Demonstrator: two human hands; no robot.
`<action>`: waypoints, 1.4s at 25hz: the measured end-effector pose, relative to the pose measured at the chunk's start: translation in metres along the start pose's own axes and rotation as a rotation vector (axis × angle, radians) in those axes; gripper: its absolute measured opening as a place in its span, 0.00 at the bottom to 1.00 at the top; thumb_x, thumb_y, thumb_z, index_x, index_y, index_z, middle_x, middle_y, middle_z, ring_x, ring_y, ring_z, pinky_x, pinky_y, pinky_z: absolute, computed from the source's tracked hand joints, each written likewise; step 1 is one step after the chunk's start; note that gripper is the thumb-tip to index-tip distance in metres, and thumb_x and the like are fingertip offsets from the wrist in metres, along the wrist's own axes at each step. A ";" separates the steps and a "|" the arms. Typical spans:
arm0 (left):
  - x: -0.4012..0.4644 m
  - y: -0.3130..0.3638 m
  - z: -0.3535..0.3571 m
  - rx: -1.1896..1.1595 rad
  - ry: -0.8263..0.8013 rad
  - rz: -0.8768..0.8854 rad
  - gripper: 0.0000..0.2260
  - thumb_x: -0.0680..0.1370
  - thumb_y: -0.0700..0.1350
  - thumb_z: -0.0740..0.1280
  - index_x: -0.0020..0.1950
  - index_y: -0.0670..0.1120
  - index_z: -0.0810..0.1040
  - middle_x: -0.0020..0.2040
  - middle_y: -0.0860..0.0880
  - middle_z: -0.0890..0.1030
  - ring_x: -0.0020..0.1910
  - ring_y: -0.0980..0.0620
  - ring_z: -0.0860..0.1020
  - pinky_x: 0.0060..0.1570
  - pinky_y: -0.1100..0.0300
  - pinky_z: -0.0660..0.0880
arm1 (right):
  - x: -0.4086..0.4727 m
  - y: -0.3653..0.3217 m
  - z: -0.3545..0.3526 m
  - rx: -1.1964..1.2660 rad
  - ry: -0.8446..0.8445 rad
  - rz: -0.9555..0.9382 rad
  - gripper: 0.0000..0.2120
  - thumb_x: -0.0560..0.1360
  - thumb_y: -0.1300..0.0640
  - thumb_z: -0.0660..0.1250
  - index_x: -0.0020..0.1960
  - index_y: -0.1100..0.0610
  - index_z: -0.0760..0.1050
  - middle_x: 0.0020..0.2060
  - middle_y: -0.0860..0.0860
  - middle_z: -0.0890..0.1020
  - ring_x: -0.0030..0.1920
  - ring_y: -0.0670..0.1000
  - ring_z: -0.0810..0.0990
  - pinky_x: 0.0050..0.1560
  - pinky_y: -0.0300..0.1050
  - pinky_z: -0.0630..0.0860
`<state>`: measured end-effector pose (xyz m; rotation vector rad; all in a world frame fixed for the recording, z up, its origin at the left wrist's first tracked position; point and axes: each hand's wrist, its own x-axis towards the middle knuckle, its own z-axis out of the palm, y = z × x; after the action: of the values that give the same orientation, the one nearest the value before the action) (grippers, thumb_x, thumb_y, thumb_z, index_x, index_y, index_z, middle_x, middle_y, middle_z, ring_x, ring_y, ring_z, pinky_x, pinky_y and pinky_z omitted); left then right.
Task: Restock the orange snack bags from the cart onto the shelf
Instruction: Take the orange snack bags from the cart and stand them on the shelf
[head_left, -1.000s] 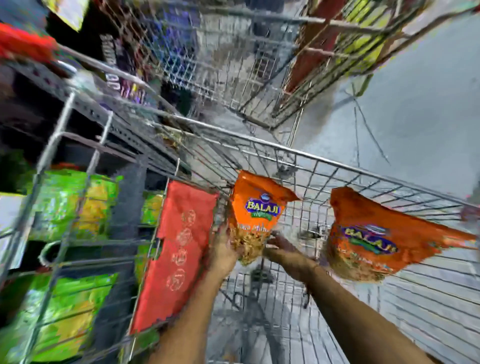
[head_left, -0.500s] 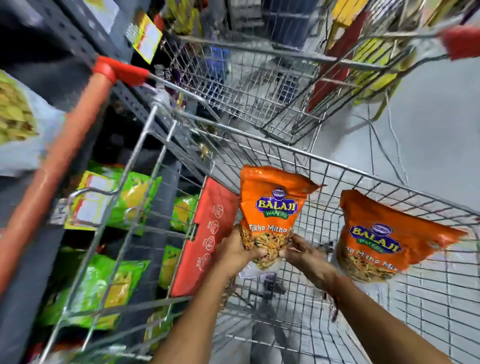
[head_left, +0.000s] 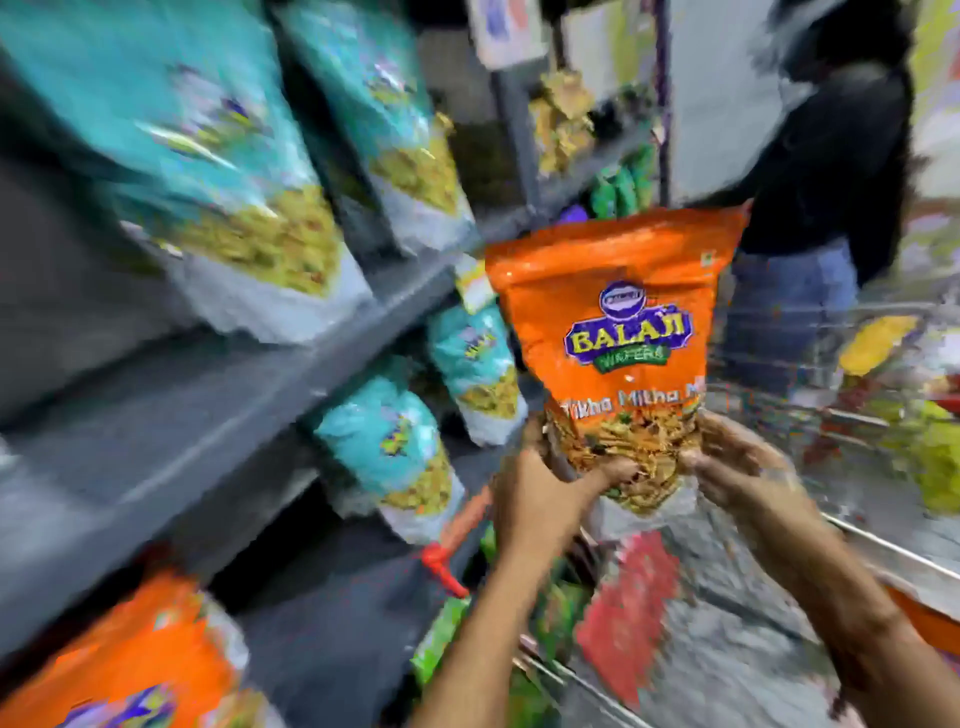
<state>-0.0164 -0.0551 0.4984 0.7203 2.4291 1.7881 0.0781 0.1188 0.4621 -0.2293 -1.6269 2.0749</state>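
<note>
An orange Balaji snack bag (head_left: 613, 322) stands upright in front of me, held at its bottom by both hands. My left hand (head_left: 540, 493) grips the lower left corner and my right hand (head_left: 737, 462) grips the lower right. The bag is raised above the wire cart (head_left: 883, 551), just right of the grey shelf (head_left: 218, 395). Another orange bag (head_left: 119, 660) sits on the lowest shelf level at the bottom left, blurred.
Teal snack bags (head_left: 208, 171) fill the upper shelf, and more teal bags (head_left: 395, 447) sit on the level below. A person in dark top and jeans (head_left: 815, 218) stands behind the cart. A red panel (head_left: 628, 613) and green packs (head_left: 441, 634) lie near the cart's left side.
Both hands have lifted the orange bag up out of the cart. My view has swung up and left from the cart basket to the shelves. The second orange bag in the cart is out of view.
</note>
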 end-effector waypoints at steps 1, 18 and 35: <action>-0.006 0.029 -0.033 0.000 0.089 0.067 0.32 0.52 0.65 0.79 0.53 0.68 0.73 0.49 0.58 0.85 0.50 0.55 0.84 0.55 0.49 0.80 | -0.001 -0.031 0.031 0.021 -0.063 -0.072 0.27 0.67 0.58 0.75 0.65 0.62 0.75 0.60 0.61 0.82 0.60 0.58 0.80 0.62 0.50 0.78; -0.186 0.120 -0.442 0.106 0.850 0.165 0.23 0.61 0.49 0.80 0.51 0.57 0.76 0.50 0.59 0.84 0.45 0.68 0.82 0.46 0.70 0.79 | -0.073 -0.120 0.472 0.210 -0.900 -0.229 0.24 0.63 0.58 0.75 0.59 0.57 0.79 0.51 0.51 0.87 0.52 0.48 0.85 0.45 0.34 0.79; -0.170 0.066 -0.511 0.183 0.884 -0.078 0.39 0.54 0.69 0.77 0.62 0.61 0.71 0.61 0.55 0.81 0.61 0.51 0.79 0.63 0.43 0.75 | -0.053 -0.086 0.555 0.038 -1.006 -0.112 0.21 0.69 0.57 0.76 0.59 0.47 0.75 0.57 0.50 0.83 0.59 0.50 0.81 0.57 0.42 0.78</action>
<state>0.0042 -0.5628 0.6891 -0.2590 3.0789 2.1826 -0.0855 -0.3717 0.6874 1.0539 -2.0185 2.2523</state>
